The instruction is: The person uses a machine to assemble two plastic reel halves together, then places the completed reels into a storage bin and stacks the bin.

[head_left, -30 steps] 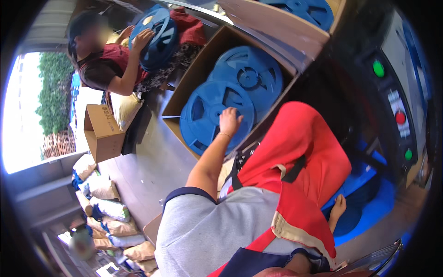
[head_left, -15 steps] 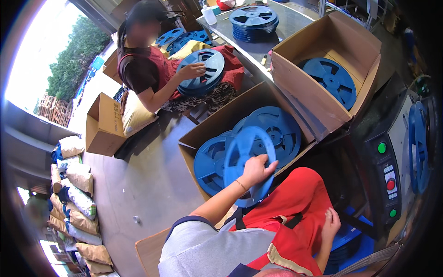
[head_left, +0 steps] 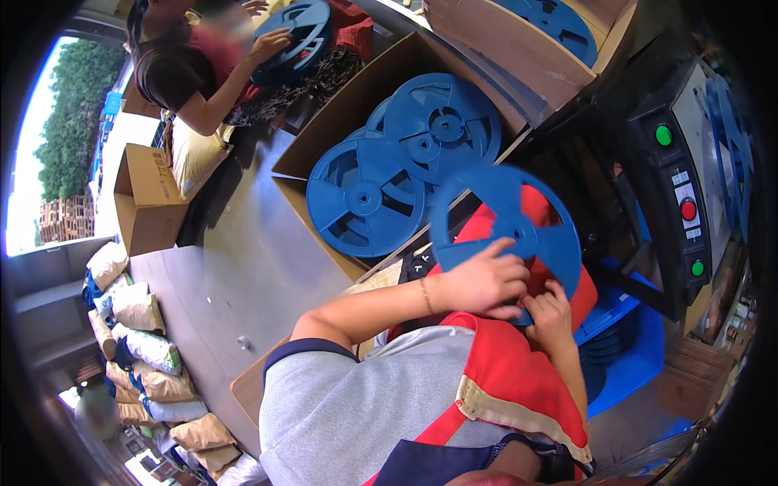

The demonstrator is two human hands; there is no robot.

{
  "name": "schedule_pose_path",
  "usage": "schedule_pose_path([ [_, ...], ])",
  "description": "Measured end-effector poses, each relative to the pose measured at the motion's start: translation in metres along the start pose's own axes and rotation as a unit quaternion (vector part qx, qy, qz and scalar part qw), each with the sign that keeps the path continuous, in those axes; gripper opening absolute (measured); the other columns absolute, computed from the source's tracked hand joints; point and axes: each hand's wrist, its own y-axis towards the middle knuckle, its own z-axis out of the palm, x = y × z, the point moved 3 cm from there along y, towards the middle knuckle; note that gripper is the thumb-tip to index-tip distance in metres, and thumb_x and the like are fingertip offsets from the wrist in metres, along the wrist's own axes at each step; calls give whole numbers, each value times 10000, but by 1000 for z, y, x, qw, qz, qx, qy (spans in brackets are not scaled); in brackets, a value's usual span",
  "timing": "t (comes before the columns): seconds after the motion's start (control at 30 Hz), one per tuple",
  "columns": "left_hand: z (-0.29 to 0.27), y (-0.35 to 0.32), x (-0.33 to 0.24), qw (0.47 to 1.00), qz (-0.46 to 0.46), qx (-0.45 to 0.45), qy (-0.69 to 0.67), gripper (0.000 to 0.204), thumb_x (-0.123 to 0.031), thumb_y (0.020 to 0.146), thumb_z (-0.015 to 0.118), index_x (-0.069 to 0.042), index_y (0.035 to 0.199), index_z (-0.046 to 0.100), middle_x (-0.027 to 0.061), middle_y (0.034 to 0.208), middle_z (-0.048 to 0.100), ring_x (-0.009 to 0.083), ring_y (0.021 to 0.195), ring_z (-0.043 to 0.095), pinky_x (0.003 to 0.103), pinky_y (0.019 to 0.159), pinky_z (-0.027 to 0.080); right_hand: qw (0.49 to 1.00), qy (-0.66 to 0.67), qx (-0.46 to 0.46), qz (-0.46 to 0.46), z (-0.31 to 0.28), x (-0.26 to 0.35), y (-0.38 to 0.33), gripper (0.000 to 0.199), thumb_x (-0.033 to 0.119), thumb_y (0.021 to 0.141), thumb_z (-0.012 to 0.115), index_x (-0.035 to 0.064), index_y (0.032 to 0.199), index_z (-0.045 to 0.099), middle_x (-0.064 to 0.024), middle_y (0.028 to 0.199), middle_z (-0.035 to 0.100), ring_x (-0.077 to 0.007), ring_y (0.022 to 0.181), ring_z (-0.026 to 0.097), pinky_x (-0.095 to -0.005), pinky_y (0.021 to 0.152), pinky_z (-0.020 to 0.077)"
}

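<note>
A spoked blue plastic reel (head_left: 517,229) is tilted over my lap, in front of the red apron. My left hand (head_left: 486,279), with a thin bracelet at the wrist, is closed on its lower left rim, fingers bent over the face. At the bottom of the rim my right hand (head_left: 549,314) pinches the reel between thumb and fingers. Beyond my hands an open cardboard box (head_left: 356,93) contains several more reels, among them a front reel (head_left: 365,198) and a back reel (head_left: 444,127). Part of the held reel's lower edge is hidden by my fingers.
Right of me stands a machine panel (head_left: 679,174) with green and red buttons. Below it is a blue bin (head_left: 636,368) with reels. A second cardboard box (head_left: 506,49) is at the top. A co-worker (head_left: 182,69) handles reels at upper left. Sacks (head_left: 150,348) line the left.
My left hand has brought the reel from above the box toward me and right, over my lap. My right hand has risen from beside my leg to the reel's rim. The view has shifted.
</note>
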Motion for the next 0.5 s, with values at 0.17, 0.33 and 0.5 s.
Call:
schedule_pose_path([
  [0.17,-18,-97,98,875,-413,-252,25,191,-181,793,674,-38,912,632,124,892,624,306,863,596,405,800,480,978,70,-136,144,-6,-3,-45,218,-6,609,572,27,817,628,-136,659,554,-344,599,539,-410,576,449],
  [0.33,23,-139,193,871,-458,-120,134,295,-186,800,655,-48,1057,613,145,1030,613,329,981,574,412,842,469,868,181,-278,369,-6,-20,-66,155,87,898,551,-40,850,626,-106,713,633,-156,591,564,-280,564,443],
  [0.5,40,-96,272,853,-431,26,292,337,-187,754,682,-73,1059,595,121,1020,605,297,952,582,409,794,468,857,162,-317,372,-16,-19,-52,198,115,914,530,-58,867,615,-73,674,599,-102,562,518,-257,529,411],
])
